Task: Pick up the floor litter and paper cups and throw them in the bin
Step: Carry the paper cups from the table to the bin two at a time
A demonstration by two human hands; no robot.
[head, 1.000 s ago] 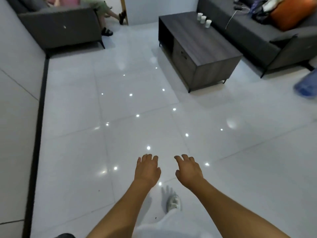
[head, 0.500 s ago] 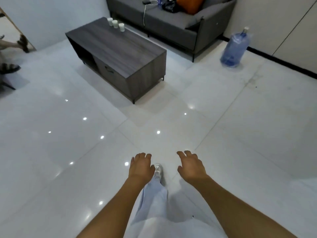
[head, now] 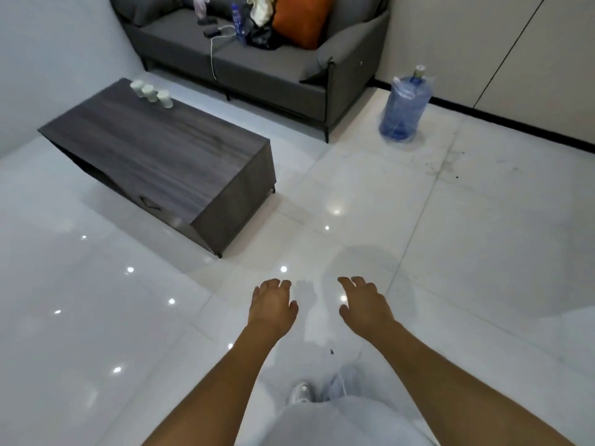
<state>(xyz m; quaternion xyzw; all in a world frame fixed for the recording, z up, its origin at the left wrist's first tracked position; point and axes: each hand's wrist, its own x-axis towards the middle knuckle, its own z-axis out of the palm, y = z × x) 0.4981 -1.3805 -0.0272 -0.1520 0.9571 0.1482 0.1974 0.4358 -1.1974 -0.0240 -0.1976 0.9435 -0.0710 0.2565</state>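
Three white paper cups stand in a row at the far left corner of a dark wooden coffee table. My left hand and my right hand hang side by side over the white tiled floor, palms down, fingers loosely bent, holding nothing. Both are well short of the table and the cups. Small dark specks of litter lie on the floor to the far right, and one speck sits between my forearms. No bin is in view.
A grey sofa with an orange cushion, a bottle and a cable stands against the back wall. A blue water jug stands on the floor right of the sofa. My shoe shows at the bottom.
The view has swung to the right: the coffee table moved left in the picture, and the sofa and water jug came into fuller view. Both hands stay out in front, holding nothing.
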